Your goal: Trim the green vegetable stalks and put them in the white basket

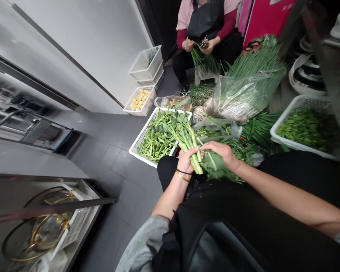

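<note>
My left hand (186, 160) is closed round the cut ends of a bunch of green stalks (184, 133), whose leafy tops point away from me over a white basket. My right hand (221, 151) lies on the same bunch just to the right, its fingers curled over the stems and a broad green leaf (215, 168). Both hands are above my lap, which is covered by a black apron (229, 226). A gold bangle and a black band sit on my left wrist.
A white basket (138, 141) of trimmed stalks stands on the grey floor ahead. Another basket (277, 130) of greens is at right, a plastic bag of chives (243, 96) behind. A seated person (206, 22) across sorts greens. A basket of potatoes (140, 100) is by the wall.
</note>
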A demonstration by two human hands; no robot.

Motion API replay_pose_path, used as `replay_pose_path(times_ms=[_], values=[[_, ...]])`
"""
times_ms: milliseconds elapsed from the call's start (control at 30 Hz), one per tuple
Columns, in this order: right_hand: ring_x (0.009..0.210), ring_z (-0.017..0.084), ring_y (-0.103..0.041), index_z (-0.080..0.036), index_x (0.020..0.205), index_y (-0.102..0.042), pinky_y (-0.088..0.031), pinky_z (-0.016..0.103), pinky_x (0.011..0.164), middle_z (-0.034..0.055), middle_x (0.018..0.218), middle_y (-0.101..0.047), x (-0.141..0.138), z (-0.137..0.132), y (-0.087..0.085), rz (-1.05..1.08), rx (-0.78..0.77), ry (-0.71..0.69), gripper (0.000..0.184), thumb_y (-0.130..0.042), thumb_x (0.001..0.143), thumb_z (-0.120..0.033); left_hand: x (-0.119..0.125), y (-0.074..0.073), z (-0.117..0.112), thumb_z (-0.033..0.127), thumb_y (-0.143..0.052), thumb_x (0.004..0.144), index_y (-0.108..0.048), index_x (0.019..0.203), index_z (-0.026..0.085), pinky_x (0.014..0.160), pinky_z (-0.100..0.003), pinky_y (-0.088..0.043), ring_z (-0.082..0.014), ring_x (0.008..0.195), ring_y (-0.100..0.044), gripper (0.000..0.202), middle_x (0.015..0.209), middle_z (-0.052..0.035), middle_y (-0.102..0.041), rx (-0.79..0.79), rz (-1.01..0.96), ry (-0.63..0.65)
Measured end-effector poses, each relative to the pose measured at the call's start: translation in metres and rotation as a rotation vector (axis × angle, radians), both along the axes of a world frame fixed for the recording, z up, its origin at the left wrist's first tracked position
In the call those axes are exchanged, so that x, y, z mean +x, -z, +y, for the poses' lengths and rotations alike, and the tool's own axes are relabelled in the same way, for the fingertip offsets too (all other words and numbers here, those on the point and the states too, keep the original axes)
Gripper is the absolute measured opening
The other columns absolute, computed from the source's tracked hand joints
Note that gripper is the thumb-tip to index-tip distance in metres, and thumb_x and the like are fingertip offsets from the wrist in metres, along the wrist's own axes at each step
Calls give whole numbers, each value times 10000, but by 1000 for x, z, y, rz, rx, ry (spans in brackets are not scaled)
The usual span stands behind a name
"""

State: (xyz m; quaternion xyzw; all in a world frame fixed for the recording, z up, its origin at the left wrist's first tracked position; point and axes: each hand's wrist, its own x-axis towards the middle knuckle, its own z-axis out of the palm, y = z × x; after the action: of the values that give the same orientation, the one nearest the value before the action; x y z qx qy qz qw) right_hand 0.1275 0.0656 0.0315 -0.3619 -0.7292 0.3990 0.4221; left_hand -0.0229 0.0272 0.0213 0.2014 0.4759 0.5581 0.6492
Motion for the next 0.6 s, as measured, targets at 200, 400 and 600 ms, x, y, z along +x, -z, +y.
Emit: replay_pose_path(times_ms=[200, 400, 600], values=[[447, 144, -539, -183, 782, -654, -459, 273, 433, 16, 580, -621, 3, 39, 2, -65, -255, 75, 325, -576, 785, -499, -2, 2, -4, 211, -826, 485, -547, 870, 146, 543, -272, -509, -134, 515, -611, 480, 675, 8, -627, 107, 250, 50], [496, 138, -534, -186, 830, -659, -492, 294, 507, 9, 555, -558, -12, 43, 19, 272, -600, -61, 473, -509, 766, -630, 8, 1, -10, 231, -812, 500, -555, 802, 124, 504, -271, -492, -156, 501, -615, 410, 629, 2, -599, 37, 121, 78], [628, 161, -579, -218, 1068, -625, -507, 302, 550, 27, 711, -614, -7, 18, 30, 222, -430, 81, 516, -456, 800, -626, 8, 0, -10, 270, -784, 526, -595, 801, 82, 438, -230, -451, -153, 487, -608, 383, 640, -60, -639, -16, 42, 103]])
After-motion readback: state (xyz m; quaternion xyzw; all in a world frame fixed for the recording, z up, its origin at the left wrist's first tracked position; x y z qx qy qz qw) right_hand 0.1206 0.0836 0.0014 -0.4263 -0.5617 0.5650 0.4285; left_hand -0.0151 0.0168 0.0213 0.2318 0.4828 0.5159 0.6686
